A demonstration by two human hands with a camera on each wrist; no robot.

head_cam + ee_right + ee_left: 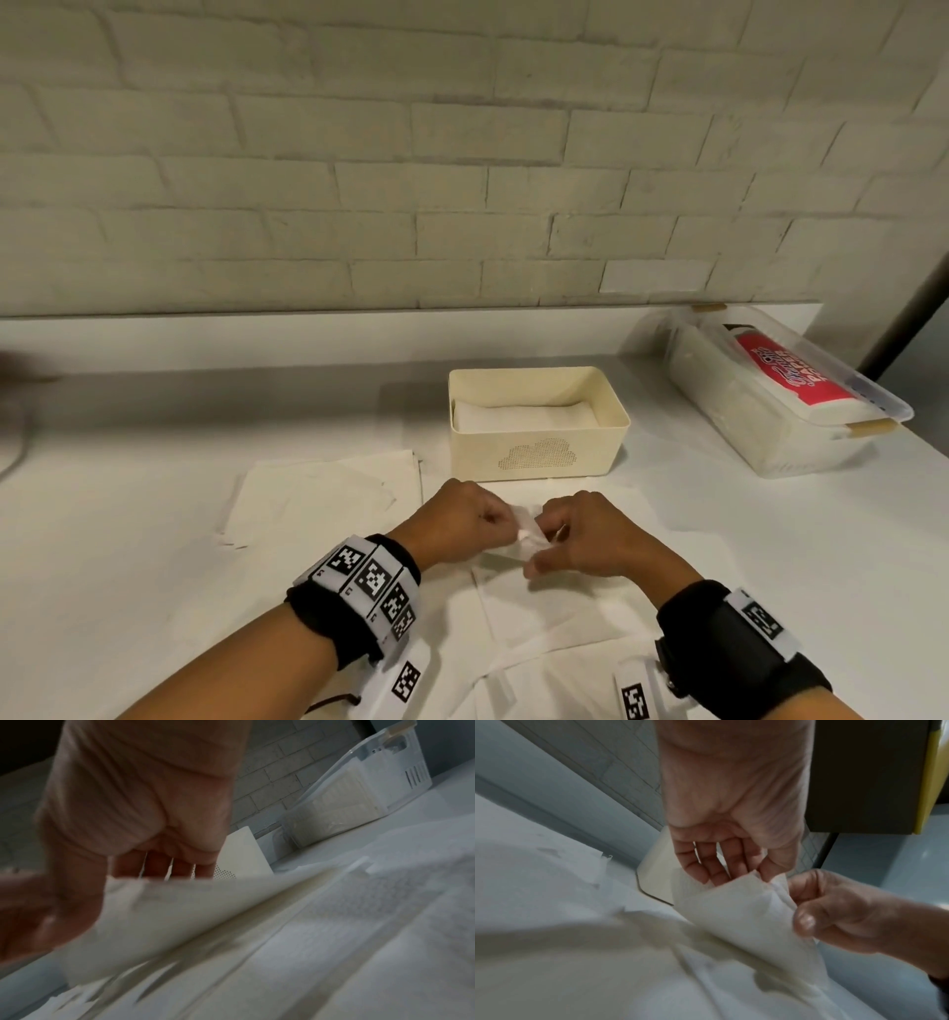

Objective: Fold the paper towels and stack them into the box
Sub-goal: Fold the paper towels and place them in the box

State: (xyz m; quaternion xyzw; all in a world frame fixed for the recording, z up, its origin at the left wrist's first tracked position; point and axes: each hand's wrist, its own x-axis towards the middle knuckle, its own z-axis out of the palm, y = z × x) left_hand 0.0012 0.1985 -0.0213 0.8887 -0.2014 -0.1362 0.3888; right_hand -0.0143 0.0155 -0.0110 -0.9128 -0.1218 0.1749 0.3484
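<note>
In the head view, a corner of a paper towel [526, 534] is pinched between the left hand [457, 521] and the right hand [590, 539], both held close together just above the white bench [770, 539]. The fingers of both hands are curled around the lifted corner, while the rest of the sheet is spread flat beneath the wrists. A cream box [536, 424] of smooth plastic, rectangular with rounded corners, is set just beyond the hands; a cloud shape of small perforations is seen on its near wall, and folded towels [524, 413] are laid inside. More flat sheets [323, 493] are spread to the left of the box. To the right, a clear lidded container [780, 406] is seen with a red pack inside it; the pack's white lettering is upside down and cannot be read with certainty. Bands printed with black-and-white square codes are worn on both wrists. A pale brick wall [411, 154] is seen behind.

In the left wrist view, the raised, softly creased towel corner [736, 908] is gripped by the left hand [731, 821] with thumb and fingertips, and by the right hand [839, 912] from the other side.

In the right wrist view, which is blurred, the towel's edge [180, 902] is held by the right hand [144, 811], with the perforated box wall [241, 854] just behind.
</note>
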